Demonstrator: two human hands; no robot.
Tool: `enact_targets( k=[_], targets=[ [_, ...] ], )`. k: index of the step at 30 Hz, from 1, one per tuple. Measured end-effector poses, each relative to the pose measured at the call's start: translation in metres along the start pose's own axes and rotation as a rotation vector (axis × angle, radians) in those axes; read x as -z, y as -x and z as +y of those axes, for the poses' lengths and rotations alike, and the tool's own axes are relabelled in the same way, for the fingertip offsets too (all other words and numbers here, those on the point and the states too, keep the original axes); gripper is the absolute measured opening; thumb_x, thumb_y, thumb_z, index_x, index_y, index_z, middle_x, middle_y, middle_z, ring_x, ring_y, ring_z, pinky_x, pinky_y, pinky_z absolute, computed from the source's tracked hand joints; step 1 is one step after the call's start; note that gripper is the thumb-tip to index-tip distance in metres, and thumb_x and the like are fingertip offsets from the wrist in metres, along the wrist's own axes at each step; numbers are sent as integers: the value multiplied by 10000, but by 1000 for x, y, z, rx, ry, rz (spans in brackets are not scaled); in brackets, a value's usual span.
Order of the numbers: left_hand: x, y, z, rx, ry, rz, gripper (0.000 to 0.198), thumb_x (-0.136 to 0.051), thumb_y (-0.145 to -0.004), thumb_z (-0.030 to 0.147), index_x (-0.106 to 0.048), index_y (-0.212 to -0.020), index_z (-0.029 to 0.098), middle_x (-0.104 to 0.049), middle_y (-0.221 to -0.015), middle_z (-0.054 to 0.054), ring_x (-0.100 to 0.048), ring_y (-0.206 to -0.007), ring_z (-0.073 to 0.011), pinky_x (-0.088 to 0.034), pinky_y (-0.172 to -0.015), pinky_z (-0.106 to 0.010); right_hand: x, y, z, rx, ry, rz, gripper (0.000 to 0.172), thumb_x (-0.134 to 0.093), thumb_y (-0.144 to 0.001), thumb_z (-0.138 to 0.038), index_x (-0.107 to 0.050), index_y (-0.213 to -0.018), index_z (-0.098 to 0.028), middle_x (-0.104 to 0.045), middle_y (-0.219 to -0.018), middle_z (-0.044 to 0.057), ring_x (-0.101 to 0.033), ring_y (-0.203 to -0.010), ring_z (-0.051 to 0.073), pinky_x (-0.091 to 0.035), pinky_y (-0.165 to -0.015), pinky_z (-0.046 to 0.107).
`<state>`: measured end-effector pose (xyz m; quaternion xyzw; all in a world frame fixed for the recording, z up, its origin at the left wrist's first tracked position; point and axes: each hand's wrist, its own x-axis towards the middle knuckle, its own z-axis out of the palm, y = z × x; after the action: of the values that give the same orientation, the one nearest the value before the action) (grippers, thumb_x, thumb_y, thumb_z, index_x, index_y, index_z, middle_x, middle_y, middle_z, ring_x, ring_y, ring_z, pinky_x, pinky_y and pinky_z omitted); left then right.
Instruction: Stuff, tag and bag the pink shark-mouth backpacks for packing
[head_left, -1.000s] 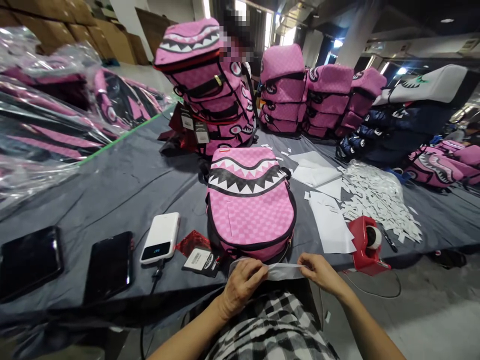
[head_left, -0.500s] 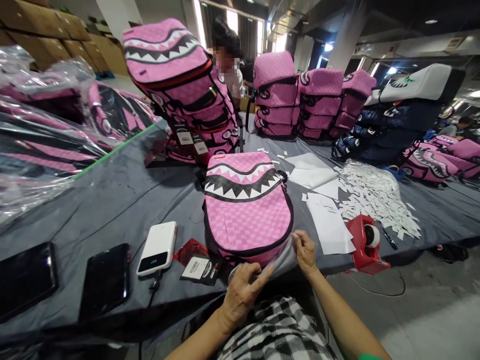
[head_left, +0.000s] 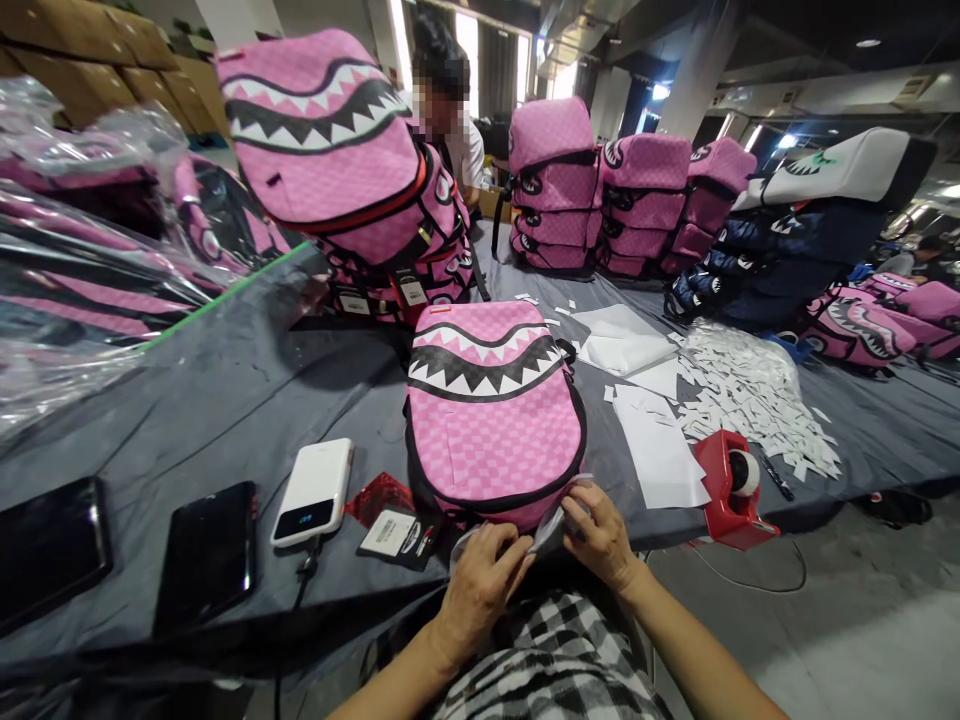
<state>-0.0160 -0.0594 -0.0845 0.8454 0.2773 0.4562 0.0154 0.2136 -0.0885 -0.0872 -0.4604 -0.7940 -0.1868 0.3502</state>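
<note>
A pink checkered backpack (head_left: 495, 440) with a shark-mouth print lies front side up on the table, straight ahead of me. At its lower edge, a thin translucent greyish sheet (head_left: 551, 528) is bunched between my hands. My left hand (head_left: 480, 580) is closed, pinching the sheet's left part just below the bag. My right hand (head_left: 602, 537) pinches it near the bag's lower right corner. Most of the sheet is hidden by fingers and bag. Left of the backpack rests a black hang tag (head_left: 397, 535) with a barcode label, beside a red mesh-like piece (head_left: 379, 498).
On the left lie a white power bank (head_left: 313, 492) with a cable and two dark phones (head_left: 206, 555). On the right are paper sheets (head_left: 652, 440), a red tape dispenser (head_left: 727, 490) and a pile of white slips (head_left: 757, 400). Stacked backpacks (head_left: 322, 140) stand behind; a person (head_left: 461, 140) is beyond.
My right hand has moved slightly left and down, bringing the sheet closer to my left hand. At the back left, the top stacked backpack has tipped and shifted left.
</note>
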Motion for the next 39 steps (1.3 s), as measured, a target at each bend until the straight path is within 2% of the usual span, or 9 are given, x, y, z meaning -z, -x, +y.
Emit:
enact_targets(
  k=[4,8,12,17,20,26,30,34,39],
  targets=[
    [-2,13,-1,-55,-12,139,133,-540,-950,121,-639,-1034,152,-626,-984,-81,-618,-918,-162,-535,-814,-282,-5,-12,18,178,30,-13,254,-562,-839,-128,-644,-1073,-180,-692,-971,94,-651,-1011,214,-567,-949,388],
    [-5,35,11,33,-219,221,130,-654,-901,156,-696,-1011,210,-634,-993,-68,-581,-951,-199,-492,-902,-367,3,-9,29,373,-2,-88,117,-589,-887,-167,-662,-968,-209,-709,-920,63,-663,-955,181,-544,-964,368],
    [-9,48,23,109,-183,251,205,-637,-878,86,-701,-1032,204,-538,-999,-69,-561,-984,-206,-535,-851,-355,13,-1,22,333,-22,-108,177,-592,-875,-73,-668,-935,-221,-704,-959,59,-650,-992,180,-535,-969,375],
    [-11,43,18,130,-155,231,223,-645,-852,81,-679,-1021,223,-536,-1024,-68,-538,-1061,-230,-577,-856,-382,13,-6,22,352,-118,-125,190,-509,-930,-88,-626,-843,-210,-686,-854,57,-650,-867,179,-566,-821,336],
    [-11,37,7,32,-141,193,154,-646,-863,107,-662,-986,198,-571,-900,-47,-570,-943,-190,-578,-880,-385,14,-17,29,406,-171,-180,215,-488,-941,-94,-581,-788,-213,-670,-804,43,-623,-754,161,-541,-734,301],
    [-2,22,-19,-264,-93,142,76,-608,-930,233,-611,-878,177,-598,-782,-24,-579,-691,-122,-538,-636,-249,16,-33,39,483,-198,-280,230,-433,-966,-139,-560,-786,-208,-652,-760,34,-525,-636,144,-444,-627,276],
    [11,16,-24,-267,-34,-14,172,-503,-995,279,-594,-1032,138,-646,-850,-65,-577,-682,-134,-521,-616,-256,15,-36,36,487,-167,-385,186,-453,-917,-103,-609,-955,-198,-657,-775,34,-545,-681,160,-421,-673,290],
    [35,-3,-25,-252,-25,-340,175,-460,-970,111,-576,-1094,151,-643,-844,-36,-589,-729,-149,-506,-652,-261,28,-60,32,435,-229,-598,144,-568,-776,-76,-579,-851,-199,-642,-731,14,-549,-679,162,-384,-655,291],
    [98,-81,-31,-160,112,-520,158,-520,-932,87,-552,-1046,193,-620,-959,-25,-593,-854,-145,-489,-731,-236,77,-146,32,338,-435,-705,229,-674,-744,-128,-554,-926,-197,-635,-815,1,-558,-730,143,-381,-695,258]
  ],
)
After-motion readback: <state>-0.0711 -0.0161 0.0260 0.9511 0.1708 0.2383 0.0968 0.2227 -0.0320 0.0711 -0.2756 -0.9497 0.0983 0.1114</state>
